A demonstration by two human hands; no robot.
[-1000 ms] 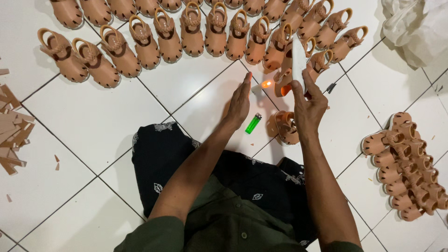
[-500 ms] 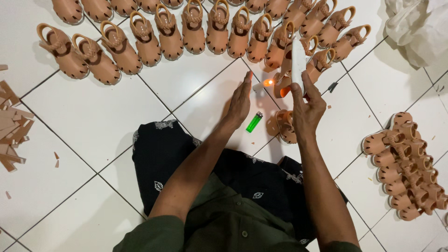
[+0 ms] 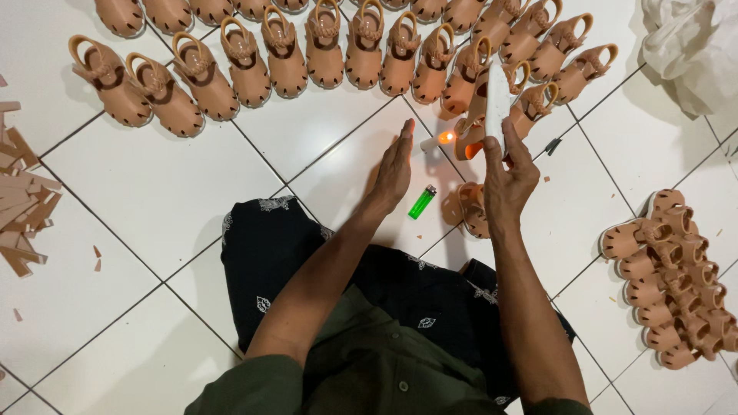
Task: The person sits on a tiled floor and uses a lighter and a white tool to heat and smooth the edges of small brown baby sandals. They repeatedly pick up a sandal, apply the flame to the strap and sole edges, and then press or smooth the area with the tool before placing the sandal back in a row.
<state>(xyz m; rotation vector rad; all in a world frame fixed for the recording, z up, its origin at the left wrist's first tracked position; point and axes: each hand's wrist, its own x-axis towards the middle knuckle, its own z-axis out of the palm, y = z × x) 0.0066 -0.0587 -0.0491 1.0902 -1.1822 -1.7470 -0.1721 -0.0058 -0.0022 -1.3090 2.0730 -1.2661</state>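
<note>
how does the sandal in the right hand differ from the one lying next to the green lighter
The held sandal is raised upright in the right hand, its pale sole facing the camera, close to a small flame. The floor sandal lies on the tile beside the green lighter, untouched and partly hidden by that hand. Both look tan.

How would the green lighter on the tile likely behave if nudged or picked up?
The green lighter looks small and slim, so probably light. It lies flat on glossy white floor tile, so it would likely slide, not roll. Its smooth casing may feel slightly slippery.
</note>
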